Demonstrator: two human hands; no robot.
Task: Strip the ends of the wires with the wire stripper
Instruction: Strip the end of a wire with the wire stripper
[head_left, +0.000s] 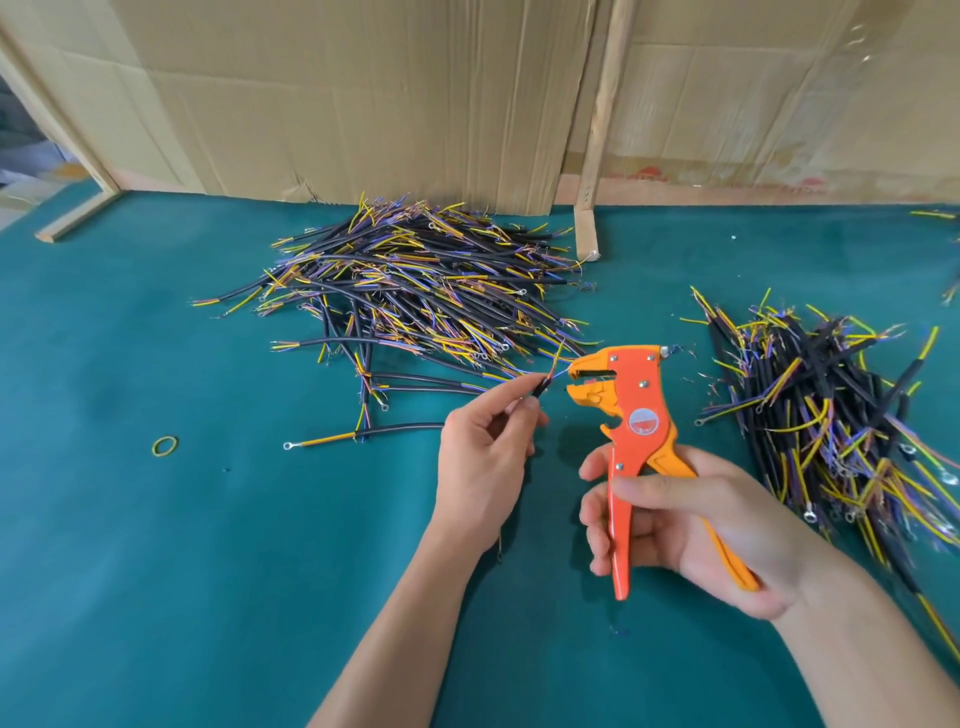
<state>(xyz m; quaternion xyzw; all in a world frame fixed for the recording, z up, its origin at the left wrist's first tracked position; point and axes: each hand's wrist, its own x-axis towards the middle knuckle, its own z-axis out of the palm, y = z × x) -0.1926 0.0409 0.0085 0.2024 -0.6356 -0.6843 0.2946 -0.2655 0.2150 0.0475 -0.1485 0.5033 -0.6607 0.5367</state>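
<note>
Head view: our left hand (480, 457) pinches the light, limp cable (540, 388) near its end, beside the wire stripper (631, 415), whose handles our right hand (691, 525) grips.

We note: right wire pile (852, 415) runs off the table's right edge; held cable (540, 387) mostly hidden inside the left hand (483, 467); stripper label (643, 420) unreadable.

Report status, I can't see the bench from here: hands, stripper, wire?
Left hand pinches cable, core at open stripper mouth. Right hand grips wire stripper handles. Nothing in the way.
</note>
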